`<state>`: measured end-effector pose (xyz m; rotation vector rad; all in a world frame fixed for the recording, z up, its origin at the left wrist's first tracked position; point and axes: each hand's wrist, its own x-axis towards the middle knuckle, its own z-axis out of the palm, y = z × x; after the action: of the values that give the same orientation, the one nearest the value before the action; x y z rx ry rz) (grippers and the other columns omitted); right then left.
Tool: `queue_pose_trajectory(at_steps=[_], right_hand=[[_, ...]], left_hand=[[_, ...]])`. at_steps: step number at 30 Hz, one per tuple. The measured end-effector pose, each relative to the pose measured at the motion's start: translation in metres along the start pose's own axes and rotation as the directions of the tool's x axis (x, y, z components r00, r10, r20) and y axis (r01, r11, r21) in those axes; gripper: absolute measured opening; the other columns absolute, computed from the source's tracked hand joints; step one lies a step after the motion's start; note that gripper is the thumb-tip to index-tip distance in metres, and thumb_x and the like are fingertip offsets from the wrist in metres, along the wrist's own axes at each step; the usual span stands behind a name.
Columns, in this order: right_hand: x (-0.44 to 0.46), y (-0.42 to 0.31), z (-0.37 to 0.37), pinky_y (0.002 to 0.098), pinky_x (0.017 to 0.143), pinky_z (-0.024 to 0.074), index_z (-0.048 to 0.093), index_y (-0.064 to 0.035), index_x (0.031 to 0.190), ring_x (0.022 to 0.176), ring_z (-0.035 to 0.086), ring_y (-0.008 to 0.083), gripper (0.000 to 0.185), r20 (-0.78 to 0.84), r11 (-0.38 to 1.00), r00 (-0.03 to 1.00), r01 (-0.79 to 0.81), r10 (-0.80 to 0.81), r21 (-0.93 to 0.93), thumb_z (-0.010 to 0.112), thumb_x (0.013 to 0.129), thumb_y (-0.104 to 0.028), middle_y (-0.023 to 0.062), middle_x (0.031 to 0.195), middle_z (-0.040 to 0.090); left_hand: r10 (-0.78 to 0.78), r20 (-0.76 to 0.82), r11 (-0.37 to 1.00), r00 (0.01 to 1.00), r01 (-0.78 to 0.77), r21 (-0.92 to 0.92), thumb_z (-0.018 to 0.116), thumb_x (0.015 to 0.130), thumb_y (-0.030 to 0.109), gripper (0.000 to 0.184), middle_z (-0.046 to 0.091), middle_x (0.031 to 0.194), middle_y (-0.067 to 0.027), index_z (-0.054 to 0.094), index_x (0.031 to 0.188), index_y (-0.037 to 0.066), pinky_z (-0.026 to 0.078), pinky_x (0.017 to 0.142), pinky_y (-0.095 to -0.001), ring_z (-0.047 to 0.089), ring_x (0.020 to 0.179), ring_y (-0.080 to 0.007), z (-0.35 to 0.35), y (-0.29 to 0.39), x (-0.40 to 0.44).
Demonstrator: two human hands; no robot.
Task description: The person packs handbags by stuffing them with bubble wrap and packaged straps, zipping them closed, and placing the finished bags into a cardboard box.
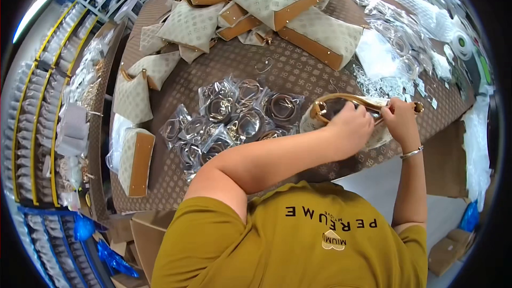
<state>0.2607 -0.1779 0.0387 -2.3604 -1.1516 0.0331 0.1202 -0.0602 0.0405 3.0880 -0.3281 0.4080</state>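
A cream patterned handbag [380, 140] with tan trim and a tan handle lies near the table's front edge, its opening facing up. My left hand [349, 129] is closed, fingers curled at the bag's opening; its forearm hides part of the bag. My right hand [401, 121], with a bracelet at the wrist, pinches the rim on the bag's right side. Gold hardware shows at the left end of the handle. Left of the bag lies a pile of coiled straps in clear plastic bags [234, 114].
More handbags [189, 26] are heaped at the back of the patterned table [213, 72], and one bag [140, 162] stands at the left edge. White tags [386, 86] and plastic-wrapped parts [392, 32] lie at the right. Racks [34, 122] line the left side.
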Motion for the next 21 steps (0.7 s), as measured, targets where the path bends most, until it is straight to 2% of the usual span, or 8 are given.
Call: queue_pose_trajectory(at_steps=[4, 7, 9, 12, 15, 17, 19, 21], right_hand=[[-0.005, -0.004, -0.01, 0.0372, 0.05, 0.0394, 0.051, 0.0031, 0.061, 0.052, 0.052, 0.0251, 0.028, -0.01, 0.998, 0.998, -0.064, 0.064, -0.009, 0.054, 0.074, -0.021, 0.0174, 0.058, 0.054], [-0.014, -0.032, 0.018, 0.043, 0.056, 0.0425, 0.053, 0.0037, 0.064, 0.059, 0.054, 0.0358, 0.025, -0.076, 0.992, 0.995, -0.068, 0.061, -0.102, 0.051, 0.077, -0.018, 0.0212, 0.066, 0.057], [-0.023, -0.047, 0.02, 0.0438, 0.058, 0.0431, 0.053, 0.0043, 0.065, 0.062, 0.055, 0.0376, 0.025, -0.11, 0.986, 0.989, -0.117, 0.104, -0.119, 0.05, 0.078, -0.018, 0.0224, 0.068, 0.057], [-0.021, -0.033, 0.02, 0.0458, 0.064, 0.0459, 0.056, 0.0018, 0.068, 0.067, 0.059, 0.0368, 0.022, -0.135, 0.982, 0.985, -0.087, 0.11, 0.166, 0.049, 0.078, -0.017, 0.0225, 0.068, 0.058], [-0.022, -0.012, 0.0, 0.0461, 0.064, 0.0455, 0.056, 0.0018, 0.069, 0.068, 0.058, 0.0379, 0.023, -0.054, 0.954, 0.984, -0.149, 0.169, 0.262, 0.049, 0.079, -0.017, 0.0225, 0.068, 0.058], [-0.026, -0.01, 0.002, 0.0462, 0.064, 0.0452, 0.056, 0.0018, 0.069, 0.068, 0.058, 0.0385, 0.023, 0.0, 0.934, 0.982, -0.179, 0.188, 0.308, 0.049, 0.08, -0.017, 0.0225, 0.068, 0.058], [-0.028, -0.024, 0.023, 0.0418, 0.059, 0.0446, 0.055, 0.0034, 0.073, 0.062, 0.057, 0.0349, 0.021, -0.112, 0.943, 0.969, -0.183, 0.221, 0.276, 0.053, 0.08, -0.017, 0.0214, 0.067, 0.057], [-0.029, -0.036, 0.034, 0.0395, 0.057, 0.0442, 0.055, 0.0042, 0.075, 0.059, 0.057, 0.0331, 0.021, -0.179, 0.945, 0.953, -0.193, 0.245, 0.266, 0.055, 0.079, -0.017, 0.0208, 0.066, 0.057]], left_hand=[[0.009, 0.159, 0.994, 0.987, 0.01, -0.113, 0.056, 0.071, 0.014, 0.012, 0.06, 0.081, -0.0047, 0.061, 0.08, 0.008, 0.043, 0.067, -0.0337, 0.057, 0.081, -0.0205, -0.004, -0.008, 0.003], [0.079, 0.228, 0.996, 0.97, -0.069, -0.051, 0.057, 0.072, 0.016, 0.013, 0.061, 0.084, -0.0037, 0.064, 0.08, 0.008, 0.044, 0.065, -0.0325, 0.057, 0.079, -0.0196, 0.0, -0.011, 0.005], [0.11, 0.156, 0.993, 0.982, -0.103, -0.05, 0.057, 0.073, 0.016, 0.015, 0.061, 0.085, -0.0025, 0.063, 0.084, 0.008, 0.044, 0.065, -0.0323, 0.057, 0.079, -0.0191, 0.009, -0.019, 0.0], [0.11, 0.067, 0.992, 0.992, -0.114, 0.046, 0.057, 0.074, 0.016, 0.018, 0.061, 0.088, -0.0002, 0.062, 0.09, 0.009, 0.044, 0.066, -0.032, 0.057, 0.078, -0.0182, -0.006, -0.022, -0.011], [0.139, 0.021, 0.969, 0.99, -0.141, 0.202, 0.056, 0.076, 0.016, 0.02, 0.06, 0.09, 0.0018, 0.061, 0.094, 0.011, 0.043, 0.067, -0.0318, 0.057, 0.078, -0.0173, -0.023, -0.028, -0.015], [0.177, 0.065, 0.971, 0.982, -0.185, 0.152, 0.057, 0.077, 0.018, 0.023, 0.058, 0.091, 0.0022, 0.06, 0.099, 0.012, 0.042, 0.068, -0.0322, 0.056, 0.078, -0.0167, -0.023, -0.038, -0.021], [0.193, 0.09, 0.971, 0.977, -0.204, 0.129, 0.057, 0.078, 0.019, 0.024, 0.057, 0.092, 0.0023, 0.06, 0.101, 0.013, 0.041, 0.069, -0.0323, 0.056, 0.079, -0.0164, -0.02, -0.04, -0.022], [0.127, 0.281, 0.971, 0.951, -0.177, 0.162, 0.058, 0.078, 0.024, 0.03, 0.057, 0.092, 0.0012, 0.058, 0.107, 0.013, 0.041, 0.068, -0.0316, 0.056, 0.08, -0.0159, -0.012, -0.042, -0.02]])
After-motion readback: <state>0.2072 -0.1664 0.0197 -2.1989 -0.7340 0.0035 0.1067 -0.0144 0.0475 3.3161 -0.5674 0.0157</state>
